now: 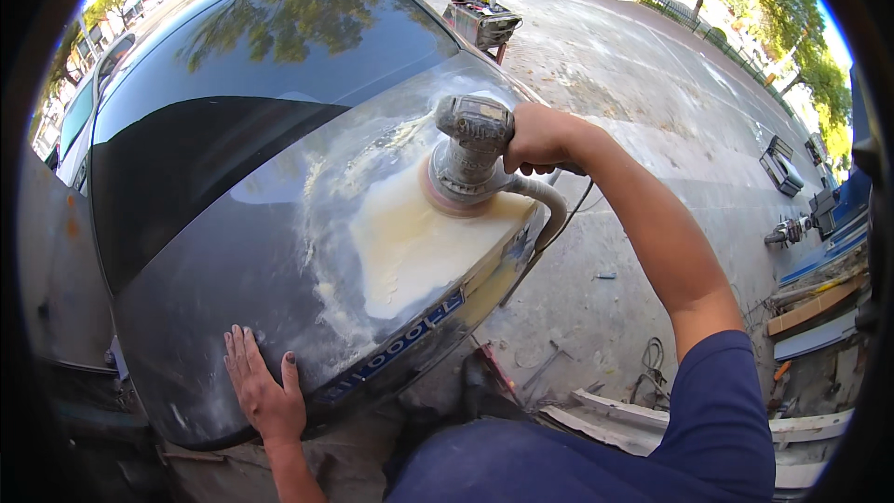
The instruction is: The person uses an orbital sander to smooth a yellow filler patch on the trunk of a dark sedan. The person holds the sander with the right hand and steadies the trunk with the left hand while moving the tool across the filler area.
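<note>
My right hand point(540, 137) is closed round the handle of a dusty grey power sander point(466, 154). The sander's round pad rests on a pale cream patch of body filler point(410, 247) on a dark car's rear panel point(251, 251). A hose point(549, 205) and a thin cable trail from the sander over the panel's right edge. White dust lies round the patch. Near the panel's front left edge my left hand point(264, 389) lies flat, fingers stretched, holding nothing. A blue plate with white characters point(396, 349) sits along the panel's near edge.
Beyond the trunk is the car's dark rear window point(270, 65). A tool cart point(482, 20) stands on the concrete at the far side. To the right lie a black metal frame point(780, 166), long panels point(815, 335), a coiled cable point(652, 359) and a hammer-like tool point(545, 363).
</note>
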Demonstrator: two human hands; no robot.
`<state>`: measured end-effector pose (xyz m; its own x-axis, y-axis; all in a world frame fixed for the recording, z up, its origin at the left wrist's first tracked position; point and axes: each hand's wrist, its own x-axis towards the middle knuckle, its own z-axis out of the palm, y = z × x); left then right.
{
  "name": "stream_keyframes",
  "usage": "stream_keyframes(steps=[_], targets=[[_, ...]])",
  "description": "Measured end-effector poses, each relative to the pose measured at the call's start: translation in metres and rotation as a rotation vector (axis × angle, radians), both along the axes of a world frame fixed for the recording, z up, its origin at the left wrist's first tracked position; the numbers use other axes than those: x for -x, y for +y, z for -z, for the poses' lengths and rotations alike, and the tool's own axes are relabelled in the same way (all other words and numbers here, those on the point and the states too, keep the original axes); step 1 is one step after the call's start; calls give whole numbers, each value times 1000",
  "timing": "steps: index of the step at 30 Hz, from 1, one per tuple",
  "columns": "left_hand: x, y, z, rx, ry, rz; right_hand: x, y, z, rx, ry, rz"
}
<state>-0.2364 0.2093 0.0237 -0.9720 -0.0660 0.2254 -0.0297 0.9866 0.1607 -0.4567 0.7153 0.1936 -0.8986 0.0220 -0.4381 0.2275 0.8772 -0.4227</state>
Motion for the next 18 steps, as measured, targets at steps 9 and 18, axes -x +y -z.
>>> stream_keyframes(steps=[9,18], targets=[[0,0,1,-9,25,-3,-2,-20,-2,-95,2,-41],[0,-2,5,-6,46,7,-24,-18,-5,-87,-74,-135]])
